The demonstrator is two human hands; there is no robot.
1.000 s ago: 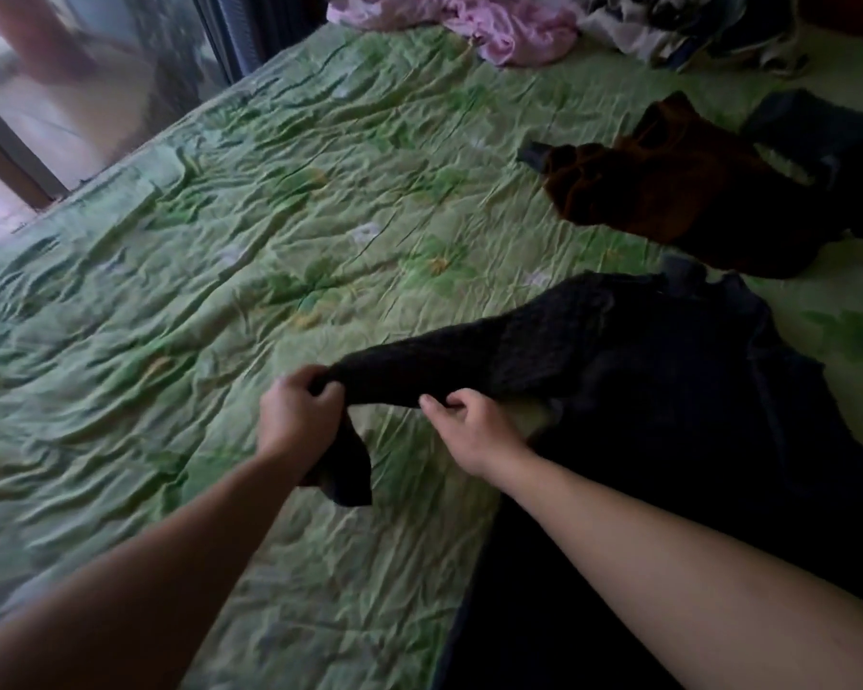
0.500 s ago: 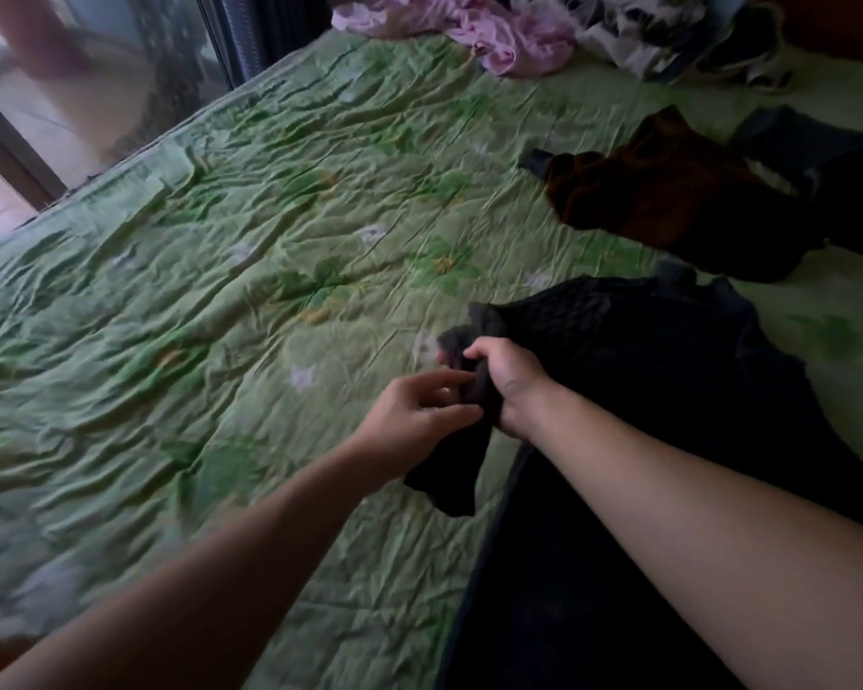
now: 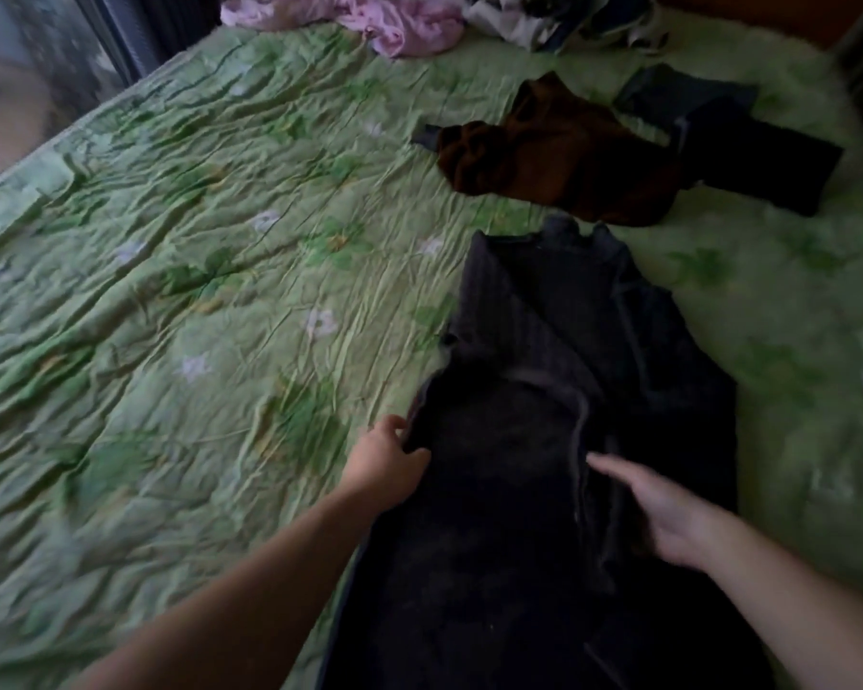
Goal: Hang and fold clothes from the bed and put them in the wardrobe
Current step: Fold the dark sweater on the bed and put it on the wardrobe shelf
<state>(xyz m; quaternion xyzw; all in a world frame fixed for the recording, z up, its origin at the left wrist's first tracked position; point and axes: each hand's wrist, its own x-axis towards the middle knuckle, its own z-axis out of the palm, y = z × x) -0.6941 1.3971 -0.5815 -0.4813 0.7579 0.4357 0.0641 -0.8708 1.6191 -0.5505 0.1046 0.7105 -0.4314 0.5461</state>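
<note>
Green bed (image 3: 220,301): dark sweater (image 3: 559,390) part-folded, left hand (image 3: 384,465) pinching its edge, right hand (image 3: 668,520) flat, brown garment (image 3: 544,161) far, wardrobe pending.

left hand (image 3: 387,463): bare, no ring or glove seen | right hand (image 3: 668,515): bare, blurred, no ring seen | forearms: both uncovered, no sleeve, watch or band seen up to the picture's lower edge
</note>
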